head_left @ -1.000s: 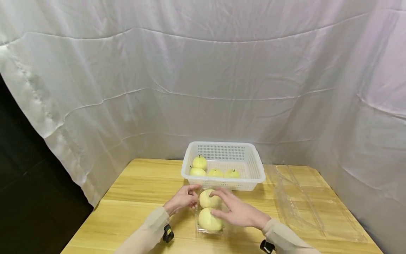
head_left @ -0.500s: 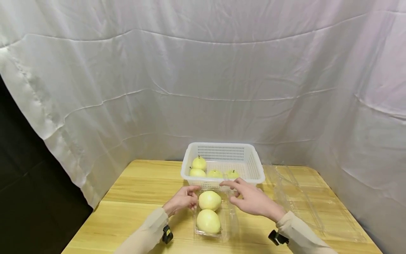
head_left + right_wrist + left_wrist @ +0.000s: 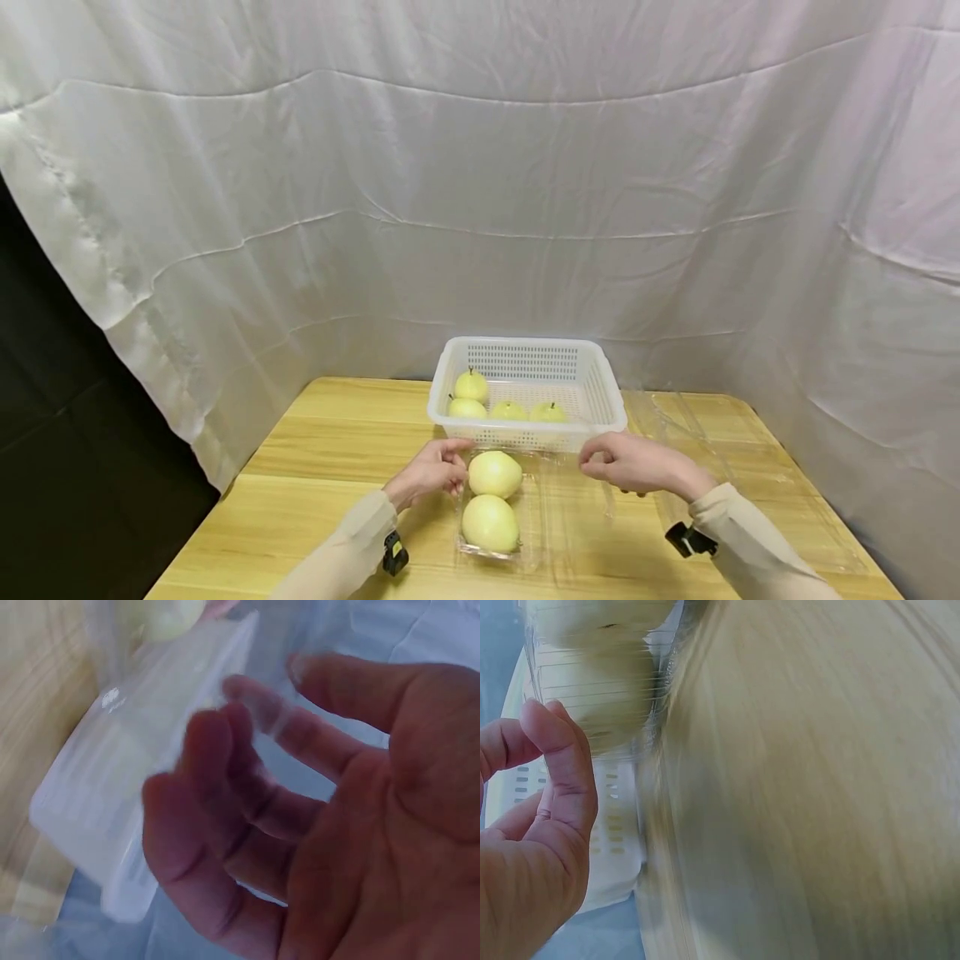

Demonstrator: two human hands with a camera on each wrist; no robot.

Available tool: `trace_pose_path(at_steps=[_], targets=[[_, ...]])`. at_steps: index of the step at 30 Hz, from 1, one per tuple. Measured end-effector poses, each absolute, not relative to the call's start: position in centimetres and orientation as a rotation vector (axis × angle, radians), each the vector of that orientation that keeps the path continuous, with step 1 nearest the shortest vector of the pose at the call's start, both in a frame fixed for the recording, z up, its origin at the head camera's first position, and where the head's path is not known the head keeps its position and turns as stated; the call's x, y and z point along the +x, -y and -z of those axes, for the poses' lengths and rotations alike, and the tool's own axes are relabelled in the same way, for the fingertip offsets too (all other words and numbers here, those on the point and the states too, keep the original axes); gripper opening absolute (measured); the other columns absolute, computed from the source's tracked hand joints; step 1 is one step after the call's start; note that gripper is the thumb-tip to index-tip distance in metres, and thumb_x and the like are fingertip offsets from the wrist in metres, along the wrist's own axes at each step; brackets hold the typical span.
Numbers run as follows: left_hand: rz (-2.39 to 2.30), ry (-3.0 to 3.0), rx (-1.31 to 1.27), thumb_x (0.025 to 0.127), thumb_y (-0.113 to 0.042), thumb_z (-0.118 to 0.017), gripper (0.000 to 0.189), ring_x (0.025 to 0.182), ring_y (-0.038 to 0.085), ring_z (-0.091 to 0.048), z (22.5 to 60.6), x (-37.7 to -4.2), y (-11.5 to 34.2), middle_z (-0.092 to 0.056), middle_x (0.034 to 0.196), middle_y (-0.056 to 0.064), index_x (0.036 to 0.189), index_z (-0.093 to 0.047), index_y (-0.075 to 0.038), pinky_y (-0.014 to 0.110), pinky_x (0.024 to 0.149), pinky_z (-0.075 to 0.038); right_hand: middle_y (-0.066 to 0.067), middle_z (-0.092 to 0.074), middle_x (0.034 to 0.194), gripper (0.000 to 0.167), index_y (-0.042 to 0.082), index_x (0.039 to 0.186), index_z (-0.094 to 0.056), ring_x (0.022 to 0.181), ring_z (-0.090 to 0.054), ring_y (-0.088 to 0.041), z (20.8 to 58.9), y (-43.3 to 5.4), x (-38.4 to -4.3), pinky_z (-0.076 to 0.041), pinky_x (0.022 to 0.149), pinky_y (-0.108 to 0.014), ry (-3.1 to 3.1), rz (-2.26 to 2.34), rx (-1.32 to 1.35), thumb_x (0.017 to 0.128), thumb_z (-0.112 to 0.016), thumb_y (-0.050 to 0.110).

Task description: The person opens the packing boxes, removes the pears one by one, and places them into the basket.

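Two pale yellow pears (image 3: 491, 523) sit one before the other in a clear plastic clamshell box (image 3: 501, 553) in the middle of the table. My left hand (image 3: 431, 475) is at the box's far left edge; in the left wrist view its thumb and forefinger pinch the rim. The clear lid (image 3: 557, 517) is swung out to the right of the box. My right hand (image 3: 637, 462) is at the lid's far right side, fingers curled and thumb toward them. In the right wrist view a faint transparent layer crosses the forefinger of that hand (image 3: 300, 802).
A white perforated basket (image 3: 600, 367) stands behind the box, with several yellow pears (image 3: 471, 386) along its left and near side. More clear plastic packaging (image 3: 720, 483) lies on the right of the wooden table (image 3: 322, 442). A grey curtain (image 3: 480, 208) surrounds the back and sides.
My right hand has moved from over the pears out to the right, and the clear lid has swung that way with it, uncovering the pears. My left hand has stayed at the rim.
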State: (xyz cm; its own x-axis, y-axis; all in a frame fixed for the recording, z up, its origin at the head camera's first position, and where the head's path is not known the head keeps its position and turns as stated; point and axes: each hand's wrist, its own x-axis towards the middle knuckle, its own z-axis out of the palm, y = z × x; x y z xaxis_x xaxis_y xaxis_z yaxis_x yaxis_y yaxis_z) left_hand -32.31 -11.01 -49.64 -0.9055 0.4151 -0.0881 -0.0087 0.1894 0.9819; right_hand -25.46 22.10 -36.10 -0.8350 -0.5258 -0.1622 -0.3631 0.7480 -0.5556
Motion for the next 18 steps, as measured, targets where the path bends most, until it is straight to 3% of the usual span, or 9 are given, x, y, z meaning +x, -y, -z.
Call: trace_pose_path(at_steps=[3,8,18], targets=[[-1.772,-2.148,0.382,0.078,0.011,-0.057,0.068,0.055,0.01,-0.056,49.6,-32.4,11.0,-0.059,0.077,0.005,0.144,-0.04,0.007,0.02,0.052,-0.049,-0.007,-0.058,0.069,0.006,0.021,0.097,-0.065,0.055,-0.052,-0.017,36.7,-23.0,-25.4,-0.045,0.04,-0.029,-2.61,0.702,-0.507,0.097,-0.059,0.023],[-1.791,-2.152,0.361,0.077,0.012,-0.057,0.068,0.057,0.01,-0.054,49.5,-32.5,10.9,-0.059,0.079,0.005,0.143,-0.04,0.008,0.02,0.052,-0.049,-0.01,-0.062,0.075,0.008,0.019,0.086,-0.059,0.058,-0.061,-0.023,38.3,-23.9,-25.3,-0.052,0.041,-0.035,-2.617,0.603,-0.328,0.093,-0.062,0.018],[-1.813,-2.196,0.348,0.08,0.01,-0.057,0.066,0.06,0.011,-0.058,49.3,-32.7,10.7,-0.061,0.078,0.004,0.144,-0.036,0.01,0.02,0.054,-0.05,-0.014,-0.059,0.085,0.01,0.017,0.099,-0.062,0.058,-0.064,-0.026,40.5,-24.4,-26.3,-0.054,0.042,-0.038,-2.632,0.63,-0.217,0.093,-0.062,0.026]])
